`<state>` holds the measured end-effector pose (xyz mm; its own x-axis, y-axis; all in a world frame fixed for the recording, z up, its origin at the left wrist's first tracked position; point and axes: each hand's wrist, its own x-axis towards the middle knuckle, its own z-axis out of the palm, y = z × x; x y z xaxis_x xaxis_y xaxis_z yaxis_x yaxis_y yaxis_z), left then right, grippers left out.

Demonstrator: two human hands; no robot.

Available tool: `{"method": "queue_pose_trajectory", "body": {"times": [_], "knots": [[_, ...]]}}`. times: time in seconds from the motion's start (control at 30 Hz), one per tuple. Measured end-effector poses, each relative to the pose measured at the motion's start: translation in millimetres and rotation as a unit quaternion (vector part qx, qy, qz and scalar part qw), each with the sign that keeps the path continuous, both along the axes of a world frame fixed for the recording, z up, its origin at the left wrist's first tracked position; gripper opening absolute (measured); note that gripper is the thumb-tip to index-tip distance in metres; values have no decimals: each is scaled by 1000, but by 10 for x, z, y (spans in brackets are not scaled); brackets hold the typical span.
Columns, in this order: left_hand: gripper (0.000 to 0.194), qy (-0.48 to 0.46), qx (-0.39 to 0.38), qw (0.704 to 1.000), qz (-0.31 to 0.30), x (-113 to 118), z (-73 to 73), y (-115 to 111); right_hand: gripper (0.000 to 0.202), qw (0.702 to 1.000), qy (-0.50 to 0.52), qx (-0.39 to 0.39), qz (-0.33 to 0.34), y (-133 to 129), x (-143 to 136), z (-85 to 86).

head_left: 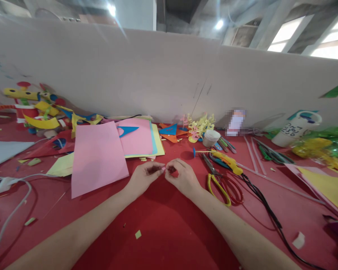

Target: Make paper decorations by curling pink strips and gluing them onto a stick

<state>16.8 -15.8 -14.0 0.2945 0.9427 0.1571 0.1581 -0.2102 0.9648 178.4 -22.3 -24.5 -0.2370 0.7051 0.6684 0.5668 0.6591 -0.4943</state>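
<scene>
Over the middle of the red table, my left hand (146, 176) and my right hand (182, 176) meet at the fingertips. Both pinch a tiny pink piece (163, 169), perhaps paper; its shape is too small to make out. Beside my left hand lies a large pink sheet (100, 159), tilted over other papers. Behind the hands rests a stack of coloured paper (138, 140) in pink, blue and yellow. To the right of my right hand are yellow-handled pliers (218, 187) and red-handled scissors (233, 189).
A yellow glue gun (228, 161) with a black cord lies at right. Behind it stand a small white cup (211, 138) and pale yellow paper plants (204, 125). Colourful craft figures (36, 108) crowd the back left. A white bucket (294, 129) stands back right. Paper scraps (138, 234) dot the table.
</scene>
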Motion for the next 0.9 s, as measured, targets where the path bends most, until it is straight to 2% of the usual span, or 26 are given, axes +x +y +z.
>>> {"method": "queue_pose_trajectory", "body": {"times": [0.17,0.33,0.53,0.73,0.9], "knots": [[15,0,2,1000,-14,3,2,-2,10,1000,-11,7,-10,-4,-11,20],[17,-8,19,1000,2,-8,-27,32,11,1000,18,-7,15,-8,-3,43],[21,-38,-17,998,-40,14,13,-3,10,1000,-1,0,2,-4,8,34],[23,-83,-62,994,21,39,-8,-1,9,1000,28,6,6,-16,-6,0],[18,-83,-46,995,17,24,13,7,10,999,44,-17,25,-12,-8,-4]]}}
